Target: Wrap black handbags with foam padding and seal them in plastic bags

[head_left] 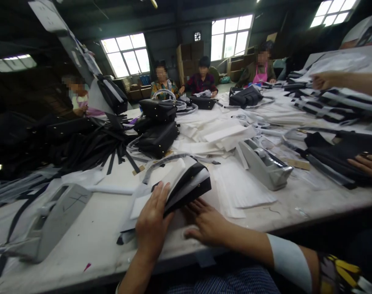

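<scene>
A black handbag with small metal studs on its base lies tilted on the table in front of me, white sheeting over its side and a wrapped handle arching behind it. My left hand grips its near side, fingers over the white sheet and thumb at the lower edge. Close to the studded base, my right hand has its fingers stretched out and apart; their tips reach under the bag's edge, where contact is hard to see. A fan of white paper sheets lies just right of the bag.
Grey tape dispensers stand left and right on the table. Behind are stacked black bags, black straps and a white paper pile. At right, a co-worker's hand rests on another bag. Several people work across the table.
</scene>
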Demonstrator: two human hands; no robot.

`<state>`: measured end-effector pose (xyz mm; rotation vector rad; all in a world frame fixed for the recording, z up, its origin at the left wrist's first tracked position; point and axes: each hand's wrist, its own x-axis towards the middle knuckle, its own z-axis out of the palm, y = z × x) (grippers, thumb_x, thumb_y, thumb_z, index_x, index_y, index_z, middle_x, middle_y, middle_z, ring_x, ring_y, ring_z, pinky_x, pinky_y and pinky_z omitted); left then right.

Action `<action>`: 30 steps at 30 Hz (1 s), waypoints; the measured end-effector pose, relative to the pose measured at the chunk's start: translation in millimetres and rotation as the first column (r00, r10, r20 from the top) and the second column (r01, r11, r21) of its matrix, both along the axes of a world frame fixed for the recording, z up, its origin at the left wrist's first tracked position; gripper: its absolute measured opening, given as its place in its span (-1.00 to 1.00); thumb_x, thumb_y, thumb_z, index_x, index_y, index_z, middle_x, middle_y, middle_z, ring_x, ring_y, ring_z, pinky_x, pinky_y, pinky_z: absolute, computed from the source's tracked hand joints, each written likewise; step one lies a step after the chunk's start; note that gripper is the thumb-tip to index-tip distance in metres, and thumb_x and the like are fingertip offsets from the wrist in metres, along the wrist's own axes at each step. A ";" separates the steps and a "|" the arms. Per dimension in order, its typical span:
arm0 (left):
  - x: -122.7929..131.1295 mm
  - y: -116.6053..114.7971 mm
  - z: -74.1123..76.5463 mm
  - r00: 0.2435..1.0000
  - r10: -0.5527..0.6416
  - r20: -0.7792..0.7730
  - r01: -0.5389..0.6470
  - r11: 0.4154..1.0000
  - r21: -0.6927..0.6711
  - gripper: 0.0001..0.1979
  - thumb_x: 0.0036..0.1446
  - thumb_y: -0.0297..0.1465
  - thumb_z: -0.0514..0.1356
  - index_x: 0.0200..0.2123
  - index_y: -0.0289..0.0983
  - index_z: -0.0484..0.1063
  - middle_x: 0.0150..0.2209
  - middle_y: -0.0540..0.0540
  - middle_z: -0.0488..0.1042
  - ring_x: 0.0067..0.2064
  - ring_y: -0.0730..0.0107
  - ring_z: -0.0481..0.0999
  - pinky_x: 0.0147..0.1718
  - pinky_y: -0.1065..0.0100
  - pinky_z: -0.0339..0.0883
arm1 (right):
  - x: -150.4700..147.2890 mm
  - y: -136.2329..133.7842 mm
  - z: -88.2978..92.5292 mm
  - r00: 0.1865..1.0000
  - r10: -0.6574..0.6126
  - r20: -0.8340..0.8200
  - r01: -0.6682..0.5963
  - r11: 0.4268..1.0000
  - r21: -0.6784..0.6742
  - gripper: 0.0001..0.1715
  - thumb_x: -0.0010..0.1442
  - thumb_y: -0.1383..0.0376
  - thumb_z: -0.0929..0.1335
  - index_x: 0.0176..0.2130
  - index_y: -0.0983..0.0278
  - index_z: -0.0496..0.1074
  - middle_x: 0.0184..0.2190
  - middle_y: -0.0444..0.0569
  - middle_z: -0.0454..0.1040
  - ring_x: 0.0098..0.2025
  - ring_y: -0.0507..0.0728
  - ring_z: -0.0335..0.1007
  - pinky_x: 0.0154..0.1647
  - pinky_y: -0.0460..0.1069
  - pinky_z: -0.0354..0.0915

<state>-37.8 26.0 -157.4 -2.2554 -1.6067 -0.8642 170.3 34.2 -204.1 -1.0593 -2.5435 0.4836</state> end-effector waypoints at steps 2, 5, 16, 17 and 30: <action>-0.1 0.5 -0.6 1.000 0.001 -0.002 -0.001 1.000 -0.018 -0.08 0.08 -0.59 0.29 0.40 -0.02 -0.06 0.35 -0.04 0.19 0.29 0.14 0.31 0.14 0.20 0.36 | -5.2 7.8 -3.1 0.988 -0.155 -0.003 0.155 0.987 0.042 -0.10 0.30 -0.09 0.29 0.38 0.38 0.10 0.37 0.24 0.11 0.43 0.32 -0.13 0.44 0.25 -0.17; -0.6 -0.8 -1.7 1.000 0.001 0.001 -0.001 0.999 -0.036 -0.05 0.05 -0.61 0.30 0.40 -0.03 -0.05 0.37 -0.04 0.17 0.31 0.15 0.28 0.18 0.20 0.33 | -1.7 10.3 -0.2 0.967 -0.255 -0.006 0.254 0.961 0.105 -0.25 0.31 0.01 0.32 0.32 0.34 0.22 0.33 0.21 0.19 0.41 0.33 -0.08 0.43 0.28 -0.17; 5.6 -8.6 -18.2 0.984 -0.109 -0.142 0.124 0.987 0.100 -0.27 0.10 -0.62 0.25 0.32 -0.12 0.20 0.32 -0.15 0.24 0.29 0.06 0.31 0.17 0.09 0.37 | 28.3 -29.0 25.5 0.914 0.337 -0.225 -0.223 0.882 0.416 -0.65 0.38 0.26 0.27 0.10 0.27 0.42 -0.02 0.11 0.57 0.05 0.18 0.48 0.07 0.07 0.41; 5.7 -9.3 -20.8 0.978 -0.120 -0.171 0.142 0.983 0.120 -0.30 0.13 -0.61 0.23 0.31 -0.11 0.21 0.32 -0.15 0.26 0.28 0.06 0.33 0.15 0.09 0.38 | 31.6 -31.5 36.8 0.888 0.368 -0.275 -0.217 0.864 0.454 -0.66 0.37 0.28 0.28 0.10 0.27 0.41 -0.05 0.10 0.58 0.02 0.16 0.50 0.05 0.05 0.42; -1.5 -26.6 -35.0 0.914 -0.188 -0.360 0.294 0.918 0.267 -0.52 0.37 -0.50 -0.01 0.28 -0.01 0.26 0.26 -0.06 0.36 0.23 0.15 0.40 0.10 0.19 0.42 | 13.3 129.4 88.5 0.904 -0.353 0.240 0.377 0.924 -0.059 -0.73 0.28 0.21 0.37 -0.29 0.37 0.57 -0.33 0.07 0.60 -0.23 0.20 0.55 -0.15 0.02 0.40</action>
